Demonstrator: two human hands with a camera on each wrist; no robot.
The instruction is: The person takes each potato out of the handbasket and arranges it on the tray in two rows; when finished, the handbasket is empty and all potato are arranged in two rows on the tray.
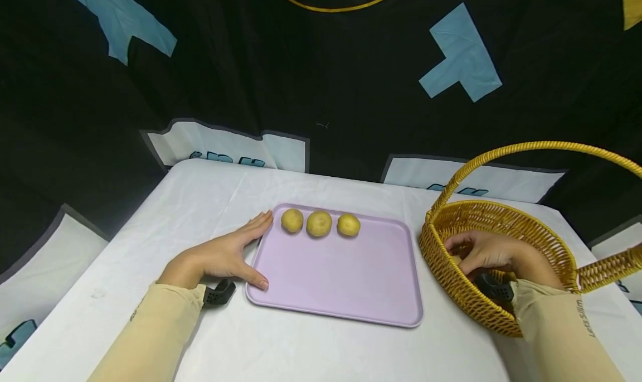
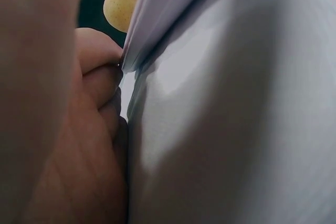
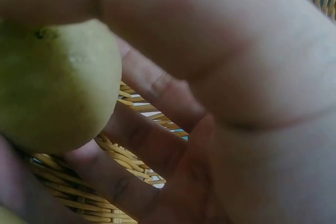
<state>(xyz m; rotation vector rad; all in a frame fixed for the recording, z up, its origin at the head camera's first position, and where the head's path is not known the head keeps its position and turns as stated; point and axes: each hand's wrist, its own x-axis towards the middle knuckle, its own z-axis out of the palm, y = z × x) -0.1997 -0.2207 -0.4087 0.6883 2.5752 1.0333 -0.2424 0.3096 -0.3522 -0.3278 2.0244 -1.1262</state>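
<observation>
A lilac tray (image 1: 331,276) lies on the white table, with three potatoes (image 1: 319,223) in a row along its far edge. My left hand (image 1: 225,255) rests at the tray's left side, thumb and fingers spread and touching the rim. One of those potatoes (image 2: 121,4) also shows past the fingertips in the left wrist view. Inside the wicker basket (image 1: 451,290), my right hand (image 1: 494,254) grips a potato (image 3: 58,90) between thumb and fingers. A yellowish bit at the lower left corner of the right wrist view is too cropped to identify.
The basket's tall arched handle (image 1: 541,146) rises over the right side of the table. White cloth (image 1: 301,348) covers the tabletop. Behind it hangs a black curtain (image 1: 301,81) with blue and white shapes.
</observation>
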